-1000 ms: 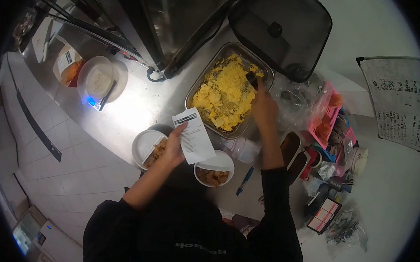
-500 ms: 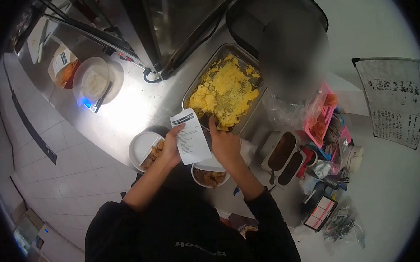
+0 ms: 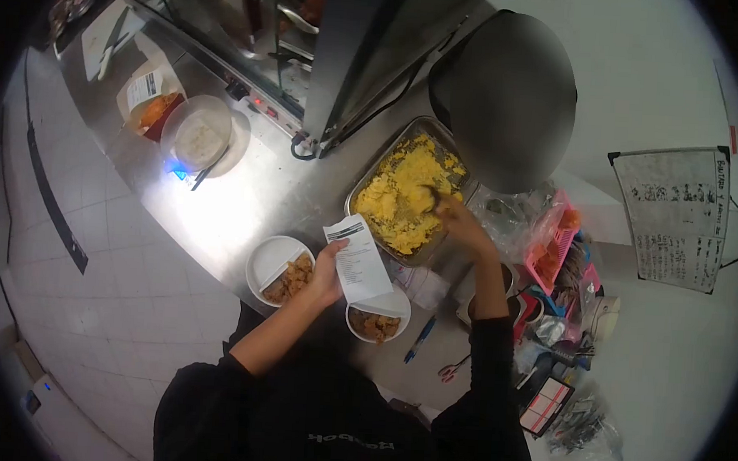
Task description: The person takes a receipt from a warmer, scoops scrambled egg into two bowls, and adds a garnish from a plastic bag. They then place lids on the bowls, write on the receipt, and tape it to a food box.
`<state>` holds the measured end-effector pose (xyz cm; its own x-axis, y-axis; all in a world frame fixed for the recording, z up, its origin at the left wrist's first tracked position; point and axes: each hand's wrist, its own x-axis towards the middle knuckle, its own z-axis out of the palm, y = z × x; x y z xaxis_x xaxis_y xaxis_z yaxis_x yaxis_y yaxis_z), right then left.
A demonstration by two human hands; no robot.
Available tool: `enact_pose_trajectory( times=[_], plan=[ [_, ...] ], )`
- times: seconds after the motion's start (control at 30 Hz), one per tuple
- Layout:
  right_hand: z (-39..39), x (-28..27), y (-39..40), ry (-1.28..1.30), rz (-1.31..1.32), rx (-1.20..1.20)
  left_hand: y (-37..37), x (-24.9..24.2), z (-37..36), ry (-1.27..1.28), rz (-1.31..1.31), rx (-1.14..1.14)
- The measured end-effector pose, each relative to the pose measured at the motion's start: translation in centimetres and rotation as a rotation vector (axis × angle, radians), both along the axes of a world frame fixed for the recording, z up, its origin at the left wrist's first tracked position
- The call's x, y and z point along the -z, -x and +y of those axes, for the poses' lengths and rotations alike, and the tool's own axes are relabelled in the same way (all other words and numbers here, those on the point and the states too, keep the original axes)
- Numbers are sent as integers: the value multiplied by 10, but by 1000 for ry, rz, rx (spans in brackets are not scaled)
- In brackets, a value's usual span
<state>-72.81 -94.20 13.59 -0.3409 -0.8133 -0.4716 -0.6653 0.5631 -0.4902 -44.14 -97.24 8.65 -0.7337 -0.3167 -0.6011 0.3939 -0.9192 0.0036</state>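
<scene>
My left hand (image 3: pixel 326 277) is closed on a printed paper slip (image 3: pixel 362 268), pinching its left edge. The slip hangs over part of the right divided white plate (image 3: pixel 394 300), which has brown chunky food in its lower section. Beside my left forearm sits another divided white plate (image 3: pixel 269 263) with similar food. My right hand (image 3: pixel 465 227) is over the right side of a metal tray (image 3: pixel 355 195) of yellow scrambled egg (image 3: pixel 400 186). Its fingers are closed around a dark serving spoon (image 3: pixel 428 198), whose end is in the egg; blur hides its exact shape.
A heated glass display case (image 3: pixel 343 87) stands behind the tray. At left are a scale (image 3: pixel 202 177) bearing a plastic container (image 3: pixel 197 134) and a food box (image 3: pixel 154 106). A pen (image 3: pixel 419 340), scissors (image 3: pixel 452 370) and a pink basket (image 3: pixel 554 248) lie to the right.
My right hand has moved from beside the slip to the right side of the tray, with the spoon now in the egg. My left hand still holds the slip. The view has shifted.
</scene>
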Motion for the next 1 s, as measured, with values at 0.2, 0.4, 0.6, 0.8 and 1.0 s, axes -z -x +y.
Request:
enact_pose_trajectory(
  times=[0.2, 0.4, 0.6, 0.8, 1.0],
  plan=[
    [-20, -6, -39, -263, 861, -355, 10, -13, 7, -6, -24, -19],
    [8, -3, -76, -102, 580, -389, 10, -7, 10, -13, -56, -34],
    [27, -5, -101, 15, 479, -370, 4, 0, 6, -11, -17, -50],
    [25, -7, -93, 77, 188, -341, 6, -5, 0, 50, -101, -77],
    [23, 33, -56, 48, -659, 282, 1, -3, 1, 110, -87, -77]
  ],
)
